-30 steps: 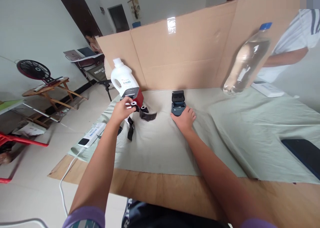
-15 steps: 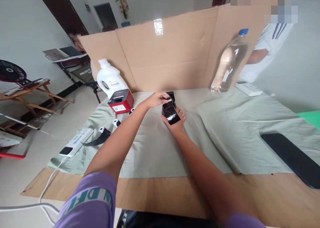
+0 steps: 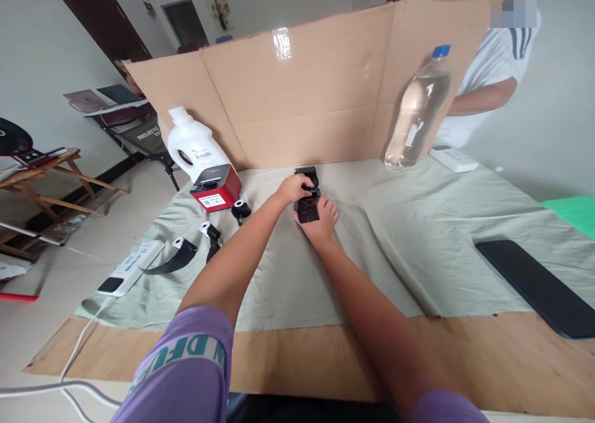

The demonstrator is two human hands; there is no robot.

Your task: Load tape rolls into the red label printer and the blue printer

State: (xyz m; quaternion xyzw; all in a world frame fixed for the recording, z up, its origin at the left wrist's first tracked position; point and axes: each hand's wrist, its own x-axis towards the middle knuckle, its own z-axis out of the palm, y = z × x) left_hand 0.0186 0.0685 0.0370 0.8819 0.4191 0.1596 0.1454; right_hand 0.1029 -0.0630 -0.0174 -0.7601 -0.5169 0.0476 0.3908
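A small black device (image 3: 305,174) with a raised lid, perhaps a mini printer, lies on the cloth in front of the cardboard. My left hand (image 3: 294,189) reaches over it from the left, with thumb and fingers pinching a black roll (image 3: 314,192). From that roll a glossy black strip (image 3: 308,211) hangs down toward me. My right hand (image 3: 320,223) grips the near end of the device, thumb on the left and fingers on the right. The strip covers part of the right palm. Black rolls with white ends (image 3: 241,209) lie to the left, some partly unwound.
A red and black box-shaped device (image 3: 217,188) stands before a white jug (image 3: 198,144). A power strip (image 3: 131,268) is at left. A cardboard panel (image 3: 302,101), a tilted water bottle (image 3: 421,113) and a white device (image 3: 453,158) are behind. A phone (image 3: 534,287) lies right. Another person (image 3: 488,82) is beyond.
My left hand has lowered with the black roll toward the device, and the strip shows shorter over my right palm. The camera view has shifted slightly.
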